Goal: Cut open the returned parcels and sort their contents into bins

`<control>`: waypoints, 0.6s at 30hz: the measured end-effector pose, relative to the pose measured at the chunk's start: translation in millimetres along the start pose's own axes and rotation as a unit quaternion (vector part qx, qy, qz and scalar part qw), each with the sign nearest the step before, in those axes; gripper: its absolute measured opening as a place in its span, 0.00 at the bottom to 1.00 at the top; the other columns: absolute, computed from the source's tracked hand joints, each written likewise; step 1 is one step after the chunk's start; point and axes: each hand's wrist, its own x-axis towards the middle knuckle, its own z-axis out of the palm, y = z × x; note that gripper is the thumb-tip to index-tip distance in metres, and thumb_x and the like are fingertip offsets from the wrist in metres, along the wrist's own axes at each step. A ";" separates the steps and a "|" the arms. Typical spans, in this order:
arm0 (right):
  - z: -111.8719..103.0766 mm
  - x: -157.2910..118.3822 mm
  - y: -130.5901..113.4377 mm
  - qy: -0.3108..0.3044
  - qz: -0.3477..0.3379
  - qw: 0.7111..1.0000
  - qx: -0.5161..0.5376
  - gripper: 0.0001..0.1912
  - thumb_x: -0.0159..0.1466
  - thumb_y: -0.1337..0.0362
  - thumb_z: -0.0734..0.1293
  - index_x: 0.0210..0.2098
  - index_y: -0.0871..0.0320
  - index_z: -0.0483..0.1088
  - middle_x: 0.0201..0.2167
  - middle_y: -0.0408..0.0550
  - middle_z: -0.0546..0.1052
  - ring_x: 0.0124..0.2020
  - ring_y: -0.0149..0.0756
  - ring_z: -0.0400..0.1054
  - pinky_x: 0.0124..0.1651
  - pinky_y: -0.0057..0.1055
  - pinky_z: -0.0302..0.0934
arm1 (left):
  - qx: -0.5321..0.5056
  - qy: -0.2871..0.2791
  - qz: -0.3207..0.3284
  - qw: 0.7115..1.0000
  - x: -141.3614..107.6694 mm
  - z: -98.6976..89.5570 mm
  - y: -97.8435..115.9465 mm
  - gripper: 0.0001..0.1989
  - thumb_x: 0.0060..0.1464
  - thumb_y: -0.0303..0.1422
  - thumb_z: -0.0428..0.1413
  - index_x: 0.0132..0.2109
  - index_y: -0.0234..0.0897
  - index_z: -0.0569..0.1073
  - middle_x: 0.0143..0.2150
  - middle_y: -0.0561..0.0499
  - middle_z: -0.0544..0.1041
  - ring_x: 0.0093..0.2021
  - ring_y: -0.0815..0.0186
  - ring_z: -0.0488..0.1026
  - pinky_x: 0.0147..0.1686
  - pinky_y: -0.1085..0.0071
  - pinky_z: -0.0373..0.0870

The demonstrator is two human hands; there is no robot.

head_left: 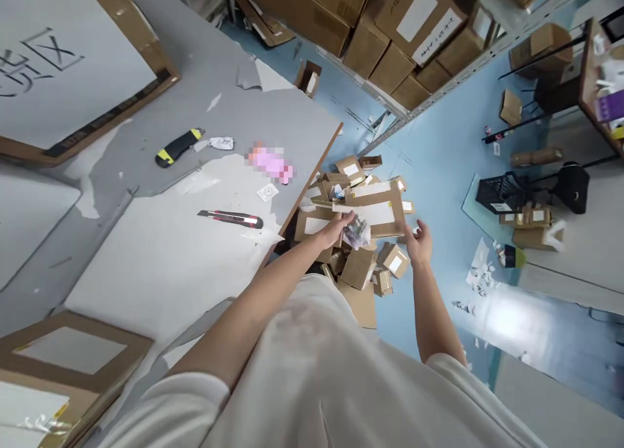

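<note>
My left hand [335, 232] is closed at the near left side of a flat cardboard box [377, 209] with white labels. A crumpled piece of clear and whitish plastic wrapping [358, 233] shows right at its fingertips, and the fingers appear to pinch it. At the box's right corner is my right hand [419, 245], its fingers apart and one close to or touching the cardboard. Below both hands lies a heap of small cardboard boxes [359, 268], partly covered by the flat one.
On the grey table [292, 119] at left lie a red-black utility knife [231, 219], a yellow-black cutter [179, 147] and a blurred pink item [270, 162]. Shelving with cartons [394, 67] stands ahead. A black crate [502, 191] and paper scraps [480, 272] are at right.
</note>
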 end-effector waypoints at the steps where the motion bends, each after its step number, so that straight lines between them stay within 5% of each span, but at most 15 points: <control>1: 6.2 -1.4 1.6 0.008 0.023 1.000 -0.002 0.33 0.58 0.45 0.62 0.56 0.62 0.63 0.51 0.60 0.72 0.54 0.49 0.66 0.53 0.49 0.61 | 0.000 0.004 -0.001 1.000 2.3 -2.8 -1.5 0.28 0.59 0.51 0.44 0.49 0.30 0.70 0.58 0.35 0.70 0.53 0.60 0.72 0.38 0.70 0.70; 4: 39.0 0.2 -19.2 -0.057 0.035 0.997 0.036 0.32 0.56 0.48 0.64 0.53 0.62 0.66 0.50 0.61 0.73 0.49 0.48 0.70 0.51 0.48 0.64 | 0.013 0.043 -0.008 0.999 -11.4 -32.3 -11.5 0.24 0.56 0.48 0.50 0.51 0.32 0.70 0.59 0.36 0.70 0.55 0.58 0.71 0.44 0.66 0.70; 7: 88.8 11.5 -71.6 -0.198 -0.053 0.977 0.052 0.26 0.58 0.51 0.63 0.51 0.61 0.68 0.44 0.58 0.77 0.40 0.44 0.73 0.44 0.43 0.68 | 0.033 0.120 -0.012 0.992 -48.7 -84.6 -27.5 0.22 0.47 0.39 0.61 0.48 0.32 0.72 0.50 0.36 0.76 0.52 0.55 0.74 0.53 0.60 0.66; 13: 205.3 34.6 -217.8 -0.330 -0.328 0.884 -0.042 0.18 0.62 0.62 0.62 0.49 0.62 0.70 0.48 0.59 0.74 0.50 0.46 0.68 0.56 0.41 0.60 | 0.059 0.418 -0.013 0.906 -171.2 -196.1 -82.8 0.24 0.48 0.45 0.58 0.49 0.35 0.71 0.48 0.42 0.78 0.48 0.56 0.75 0.52 0.58 0.69; 15: 238.3 35.7 -255.8 -0.335 -0.365 0.865 -0.074 0.18 0.62 0.63 0.61 0.50 0.62 0.69 0.53 0.61 0.70 0.56 0.48 0.62 0.60 0.43 0.55 | 0.046 0.512 -0.033 0.857 -219.4 -212.4 -112.3 0.27 0.47 0.47 0.56 0.49 0.35 0.70 0.49 0.40 0.77 0.47 0.55 0.76 0.51 0.56 0.70; 18: 274.4 32.3 -288.4 -0.323 -0.367 0.863 -0.130 0.21 0.62 0.61 0.63 0.52 0.63 0.67 0.60 0.63 0.61 0.61 0.53 0.53 0.63 0.47 0.47 | 0.015 0.595 -0.078 0.800 -282.1 -204.1 -160.8 0.28 0.46 0.51 0.54 0.50 0.37 0.69 0.50 0.40 0.76 0.48 0.53 0.75 0.50 0.53 0.71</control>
